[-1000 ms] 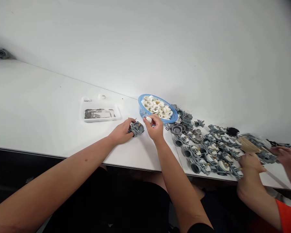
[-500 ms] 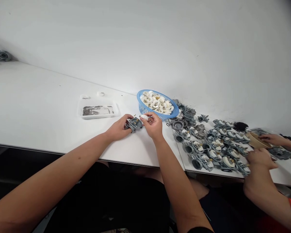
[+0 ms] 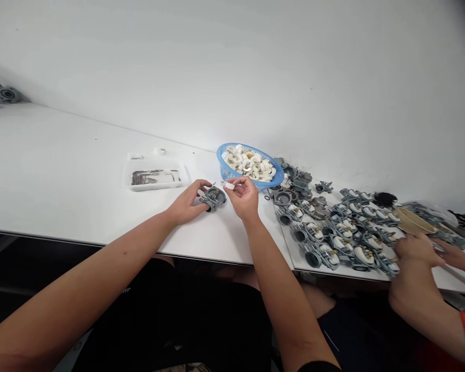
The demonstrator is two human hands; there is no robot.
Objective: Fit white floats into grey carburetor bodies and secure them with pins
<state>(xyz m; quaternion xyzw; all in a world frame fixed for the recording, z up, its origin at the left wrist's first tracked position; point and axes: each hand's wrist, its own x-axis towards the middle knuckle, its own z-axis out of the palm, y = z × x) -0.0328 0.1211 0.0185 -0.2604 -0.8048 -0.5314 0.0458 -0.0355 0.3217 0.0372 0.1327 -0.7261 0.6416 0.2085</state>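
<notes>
Left hand (image 3: 186, 205) grips a grey carburetor body (image 3: 215, 198); right hand (image 3: 243, 198) pinches a small white piece (image 3: 230, 186).

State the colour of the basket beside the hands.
Blue: the plastic basket shows it best in the head view.

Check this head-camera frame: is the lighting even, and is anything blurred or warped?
In the head view, bright, even light washes out the white wall, shadows are faint; the co-worker's hands look slightly soft, the far-left carburetor bodies smeared; wide-angle distortion slants the table edge; the top-right corner darkens.
</notes>
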